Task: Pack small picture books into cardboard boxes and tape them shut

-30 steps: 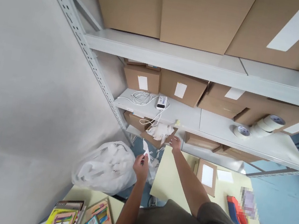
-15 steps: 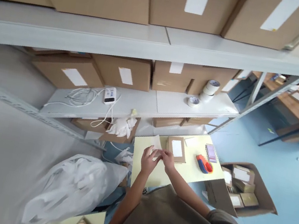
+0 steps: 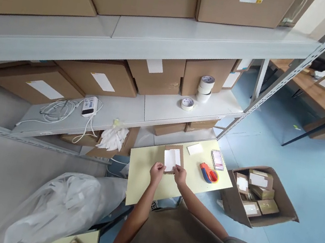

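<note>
A white paper label [image 3: 170,161] lies over a small flat cardboard box [image 3: 182,161] on the pale yellow table [image 3: 145,185]. My left hand [image 3: 156,173] pinches the label's lower left corner. At its lower right corner, the fingers of my right hand [image 3: 180,175] are closed on the same label, close to the box. Whether the label is pressed down or held just above the cardboard, I cannot tell. Right of the box are some white paper [image 3: 195,149] and a red and blue tape dispenser [image 3: 208,173].
An open carton [image 3: 287,210] with several small boxes stands on the floor at the right. Tape rolls [image 3: 187,104] and a white power strip [image 3: 90,106] sit on the metal shelf [image 3: 165,107] behind the table. A white plastic bag [image 3: 72,202] bulges at the left.
Both hands have brought the label over the small box, where it now overlaps the box's top. Earlier it was held left of the box. The camera view has shifted right.
</note>
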A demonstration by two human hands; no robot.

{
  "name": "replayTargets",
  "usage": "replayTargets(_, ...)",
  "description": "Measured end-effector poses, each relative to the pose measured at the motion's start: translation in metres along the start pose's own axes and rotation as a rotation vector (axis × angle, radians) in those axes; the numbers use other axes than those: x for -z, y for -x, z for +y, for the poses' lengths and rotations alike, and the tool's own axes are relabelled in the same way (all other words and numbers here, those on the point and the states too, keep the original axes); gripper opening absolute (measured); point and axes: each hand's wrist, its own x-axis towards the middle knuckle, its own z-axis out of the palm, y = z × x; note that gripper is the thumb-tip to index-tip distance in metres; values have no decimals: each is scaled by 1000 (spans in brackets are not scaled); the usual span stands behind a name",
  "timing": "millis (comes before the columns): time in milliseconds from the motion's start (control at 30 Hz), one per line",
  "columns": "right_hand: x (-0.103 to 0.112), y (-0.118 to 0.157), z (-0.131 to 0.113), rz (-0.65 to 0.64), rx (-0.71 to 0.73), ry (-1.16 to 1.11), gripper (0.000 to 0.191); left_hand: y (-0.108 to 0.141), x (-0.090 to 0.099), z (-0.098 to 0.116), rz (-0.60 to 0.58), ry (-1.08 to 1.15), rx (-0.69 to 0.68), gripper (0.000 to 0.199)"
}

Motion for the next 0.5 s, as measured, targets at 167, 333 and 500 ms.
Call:
replayTargets(167,9,-18,15,32,53,303,59,-2,-16,-12,64,-180,32,12)
replayTargets(333,10,-25,30,-71,37,411,63,0,-25,-19,126,-241,98,12)
replayTargets(500,10,-29,37,-121,-16,545,59,1,-31,-19,151,-301,139,12)
